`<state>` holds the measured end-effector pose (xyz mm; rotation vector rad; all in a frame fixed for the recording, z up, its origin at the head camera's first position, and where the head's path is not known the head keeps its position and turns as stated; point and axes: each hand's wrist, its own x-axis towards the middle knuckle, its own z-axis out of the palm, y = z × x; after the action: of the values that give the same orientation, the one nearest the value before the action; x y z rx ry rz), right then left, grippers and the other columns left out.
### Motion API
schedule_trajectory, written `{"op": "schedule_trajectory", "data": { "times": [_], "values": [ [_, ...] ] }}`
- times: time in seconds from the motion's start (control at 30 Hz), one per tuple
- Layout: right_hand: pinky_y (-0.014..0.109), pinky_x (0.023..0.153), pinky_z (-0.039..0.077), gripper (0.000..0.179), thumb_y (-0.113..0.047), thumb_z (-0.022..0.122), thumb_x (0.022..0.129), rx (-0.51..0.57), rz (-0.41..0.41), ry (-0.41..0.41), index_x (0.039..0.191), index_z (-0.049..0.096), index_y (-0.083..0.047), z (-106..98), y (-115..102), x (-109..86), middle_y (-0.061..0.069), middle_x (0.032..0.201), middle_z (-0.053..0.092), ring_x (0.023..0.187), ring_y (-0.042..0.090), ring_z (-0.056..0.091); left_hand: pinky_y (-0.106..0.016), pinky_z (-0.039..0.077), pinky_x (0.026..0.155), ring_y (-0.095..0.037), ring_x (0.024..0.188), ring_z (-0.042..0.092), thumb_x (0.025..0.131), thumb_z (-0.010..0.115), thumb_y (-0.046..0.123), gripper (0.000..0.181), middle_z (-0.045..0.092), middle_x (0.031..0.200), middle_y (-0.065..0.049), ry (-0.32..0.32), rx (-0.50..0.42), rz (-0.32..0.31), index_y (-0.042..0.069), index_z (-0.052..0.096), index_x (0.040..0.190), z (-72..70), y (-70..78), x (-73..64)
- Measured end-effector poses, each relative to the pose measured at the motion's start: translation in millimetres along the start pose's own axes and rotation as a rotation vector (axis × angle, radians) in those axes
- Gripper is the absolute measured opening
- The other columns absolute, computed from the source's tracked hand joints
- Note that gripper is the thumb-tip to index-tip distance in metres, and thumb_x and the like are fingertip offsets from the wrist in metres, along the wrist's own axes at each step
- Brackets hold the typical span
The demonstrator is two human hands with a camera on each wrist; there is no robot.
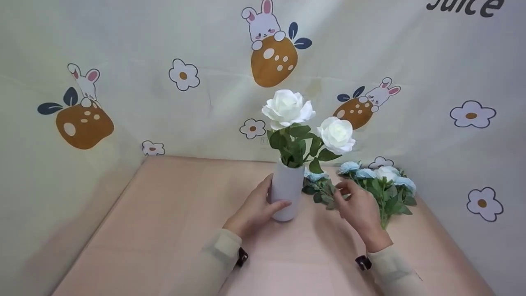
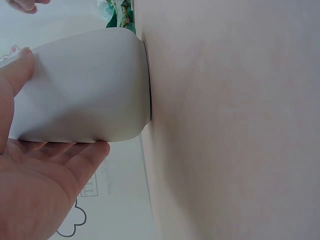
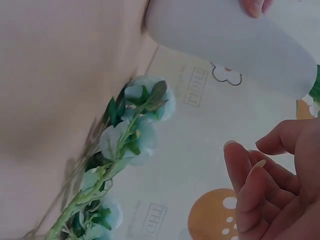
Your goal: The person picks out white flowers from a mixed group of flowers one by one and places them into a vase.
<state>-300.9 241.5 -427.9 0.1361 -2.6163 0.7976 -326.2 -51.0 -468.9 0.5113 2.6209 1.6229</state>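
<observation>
A printed backdrop (image 1: 205, 37) rises behind a pink table (image 1: 172, 230), where a pale vase (image 1: 288, 187) stands upright, likely light, stiff and slippery, best held round its middle, where the left hand (image 1: 257, 205) grips it. The right hand (image 1: 362, 209) is apart, fingers loosely bent round nothing; the two white roses (image 1: 288, 109) look soft, better taken by the stems.

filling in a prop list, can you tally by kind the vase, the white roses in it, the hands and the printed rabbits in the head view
Vase: 1
White roses in it: 2
Hands (left hand, right hand): 2
Printed rabbits: 3
Total: 8
</observation>
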Motion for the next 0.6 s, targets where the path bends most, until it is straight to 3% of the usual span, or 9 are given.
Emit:
{"op": "schedule_trajectory", "data": {
  "times": [0.07,0.23,0.37,0.47,0.6],
  "values": [
    [0.044,0.072,0.062,0.026,-0.024,0.064,0.107,-0.009,0.025,-0.011,0.124,0.074,-0.008,0.6,10.3,2.6,0.013,0.108,0.082,0.064,0.016,0.073,-0.058,0.036,0.134,-0.033,0.160,0.044,0.099,0.082,0.048,0.099,0.043,0.173,-0.010,-0.001,0.004,-0.007,0.018,0.026,0.174,0.1,0.5,-0.4],
    [0.054,0.081,0.063,0.030,-0.026,0.061,0.107,-0.059,0.090,-0.029,0.126,0.074,-0.006,-2.0,35.1,8.5,0.016,0.114,0.081,0.094,0.032,0.077,-0.058,0.035,0.134,-0.033,0.161,0.043,0.098,0.082,0.049,0.100,0.042,0.174,-0.009,-0.003,0.000,-0.022,0.019,0.025,0.175,0.6,0.8,-0.4],
    [0.058,0.087,0.063,0.037,-0.029,0.059,0.108,-0.074,0.154,-0.094,0.132,0.070,-0.003,-10.0,51.5,13.3,0.021,0.123,0.079,0.104,0.040,0.076,-0.058,0.035,0.134,-0.032,0.161,0.043,0.098,0.082,0.049,0.100,0.043,0.174,-0.008,-0.005,-0.011,-0.023,0.020,0.025,0.175,1.0,-0.1,0.5],
    [0.058,0.089,0.062,0.043,-0.031,0.057,0.108,-0.086,0.192,-0.141,0.136,0.069,0.000,-20.6,62.0,17.1,0.023,0.127,0.077,0.106,0.040,0.076,-0.058,0.035,0.135,-0.032,0.161,0.043,0.098,0.082,0.050,0.100,0.042,0.175,-0.008,-0.006,-0.009,-0.025,0.020,0.025,0.175,1.2,-0.7,1.0],
    [0.050,0.077,0.063,0.048,-0.032,0.054,0.109,-0.093,0.246,-0.183,0.141,0.066,0.001,-39.2,75.0,20.1,0.025,0.130,0.075,0.095,0.033,0.076,-0.057,0.034,0.135,-0.031,0.161,0.043,0.098,0.082,0.049,0.099,0.043,0.174,-0.007,-0.007,-0.011,-0.025,0.021,0.025,0.175,1.0,-1.0,1.1]
  ]
}}
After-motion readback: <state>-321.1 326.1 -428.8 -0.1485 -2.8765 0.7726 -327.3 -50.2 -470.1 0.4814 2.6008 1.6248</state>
